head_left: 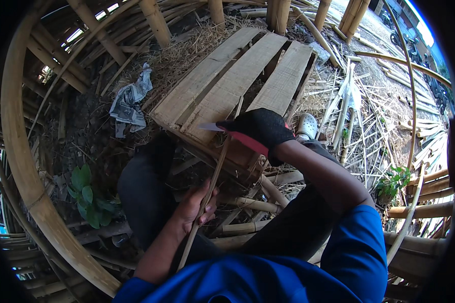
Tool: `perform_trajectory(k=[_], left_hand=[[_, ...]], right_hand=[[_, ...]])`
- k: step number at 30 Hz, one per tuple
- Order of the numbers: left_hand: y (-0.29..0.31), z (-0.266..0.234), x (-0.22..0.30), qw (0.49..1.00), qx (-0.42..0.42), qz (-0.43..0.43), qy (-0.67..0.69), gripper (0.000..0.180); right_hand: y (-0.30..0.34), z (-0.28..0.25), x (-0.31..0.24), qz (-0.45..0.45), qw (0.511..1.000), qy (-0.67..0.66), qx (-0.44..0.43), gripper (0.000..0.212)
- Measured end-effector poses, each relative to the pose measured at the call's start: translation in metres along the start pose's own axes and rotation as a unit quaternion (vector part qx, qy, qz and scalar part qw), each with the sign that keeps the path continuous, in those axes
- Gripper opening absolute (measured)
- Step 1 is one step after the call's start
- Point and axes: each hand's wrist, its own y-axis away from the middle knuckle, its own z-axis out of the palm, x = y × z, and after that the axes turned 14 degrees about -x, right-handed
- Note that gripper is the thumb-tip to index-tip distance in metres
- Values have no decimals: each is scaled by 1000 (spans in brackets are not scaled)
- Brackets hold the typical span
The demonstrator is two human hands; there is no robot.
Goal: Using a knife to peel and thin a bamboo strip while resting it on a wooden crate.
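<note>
My bare left hand (191, 206) is closed around a long, thin bamboo strip (217, 174), below the near edge of a slatted wooden crate (199, 103). The strip slants from my lap up toward the crate top, passing by my right hand. That right hand (260, 127), in a black glove with red on its underside, is closed over the crate's near edge. A pale pointed knife blade (210, 127) sticks out leftward from it, beside the strip; the handle is hidden in the glove.
A crumpled newspaper (130, 103) lies left of the crate on dry straw. A thick curved bamboo pole (28, 171) arches along the left. Bamboo offcuts (346, 113) litter the ground at right, near a light clog (307, 125). Green plants (88, 197) grow at lower left.
</note>
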Motion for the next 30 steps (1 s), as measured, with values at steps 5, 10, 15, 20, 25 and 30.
perform_trajectory(k=[5,10,15,20,25,30], left_hand=[[1,-1,2,999,-35,-10,27,43],[1,1,3,999,-27,-11,24,42],[-2,0,4,999,-32,-21,17,41],[1,3,7,999,-31,-21,21,41],[0,6,6,998,-50,-19,43,40],[-4,2,7,994,-69,-23,79,40]], right_hand=[[0,-31,-3,77,997,-4,-31,64],[-1,-36,-10,81,994,24,-64,67],[11,7,-12,39,999,27,-18,58],[1,-10,3,48,997,13,-56,66],[0,-12,9,67,996,20,-52,58],[13,4,-5,62,996,-7,-59,75]])
